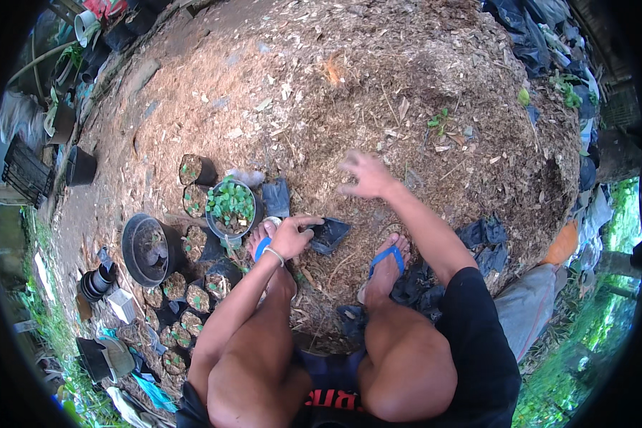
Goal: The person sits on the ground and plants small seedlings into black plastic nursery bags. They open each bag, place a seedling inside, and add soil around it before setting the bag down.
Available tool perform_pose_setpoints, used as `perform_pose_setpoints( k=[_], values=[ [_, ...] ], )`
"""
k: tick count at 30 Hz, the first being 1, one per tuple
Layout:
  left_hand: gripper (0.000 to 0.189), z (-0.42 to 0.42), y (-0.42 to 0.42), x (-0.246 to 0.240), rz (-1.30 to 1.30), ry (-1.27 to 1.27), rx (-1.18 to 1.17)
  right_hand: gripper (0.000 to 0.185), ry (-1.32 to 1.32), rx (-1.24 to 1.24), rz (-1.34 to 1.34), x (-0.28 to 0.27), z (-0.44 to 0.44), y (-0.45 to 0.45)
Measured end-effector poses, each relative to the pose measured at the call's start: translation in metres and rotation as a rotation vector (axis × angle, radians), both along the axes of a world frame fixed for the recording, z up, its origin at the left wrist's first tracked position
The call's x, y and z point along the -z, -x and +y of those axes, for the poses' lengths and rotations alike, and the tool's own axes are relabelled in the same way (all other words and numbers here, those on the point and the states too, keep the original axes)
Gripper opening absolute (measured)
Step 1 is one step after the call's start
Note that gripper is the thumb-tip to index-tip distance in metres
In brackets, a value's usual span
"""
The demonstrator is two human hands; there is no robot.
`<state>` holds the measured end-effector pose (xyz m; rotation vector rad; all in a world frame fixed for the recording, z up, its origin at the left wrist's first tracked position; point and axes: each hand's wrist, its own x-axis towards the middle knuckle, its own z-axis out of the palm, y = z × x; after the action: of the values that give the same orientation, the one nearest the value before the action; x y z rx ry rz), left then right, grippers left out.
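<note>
My left hand (293, 235), with a pale band at its wrist, pinches the rim of a small black plastic grow bag (330, 236). The bag's mouth is open between my feet; how full it is, I cannot tell. Over loose brown soil mixed with wood chips (321, 123), my right hand (366, 174) is spread and slightly blurred, with nothing visible in it. A flattened black bag (276, 197) lies just beyond my left hand. More crumpled black bags (484, 241) rest right of my right foot. Beside my left foot, green seedlings (230, 203) fill a round pot (257, 211).
Left of my leg stand a large black pot (174, 251) and several soil-filled bags with small sprouts (197, 297). A white container (122, 305) and stacked pots (97, 282) lie farther left. At right sits a pale sack (529, 305); plastic sheeting (524, 37) borders the soil heap.
</note>
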<state>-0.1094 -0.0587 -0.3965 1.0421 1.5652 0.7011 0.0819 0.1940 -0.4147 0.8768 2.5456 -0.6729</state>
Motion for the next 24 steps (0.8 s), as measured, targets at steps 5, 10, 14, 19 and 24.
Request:
perform_pose_setpoints(
  k=[5,10,14,19,24],
  values=[
    [0.045,-0.004,-0.004,-0.002,0.041,-0.063,0.058,0.083,-0.162,0.529,0.060,0.010,0.018,0.011],
    [0.044,0.003,0.004,-0.017,-0.075,0.025,-0.064,0.083,0.015,0.068,0.059,0.025,-0.010,0.039],
    [0.044,0.007,0.011,-0.026,-0.097,0.053,-0.129,0.092,-0.101,0.226,0.083,0.029,-0.020,0.021],
    [0.041,0.022,0.023,-0.032,0.023,-0.174,-0.270,0.083,-0.132,-0.059,0.224,0.042,-0.082,-0.012],
    [0.041,0.036,0.022,-0.034,0.133,-0.200,-0.403,0.063,-0.200,0.096,0.276,0.061,-0.091,-0.045]
  ],
)
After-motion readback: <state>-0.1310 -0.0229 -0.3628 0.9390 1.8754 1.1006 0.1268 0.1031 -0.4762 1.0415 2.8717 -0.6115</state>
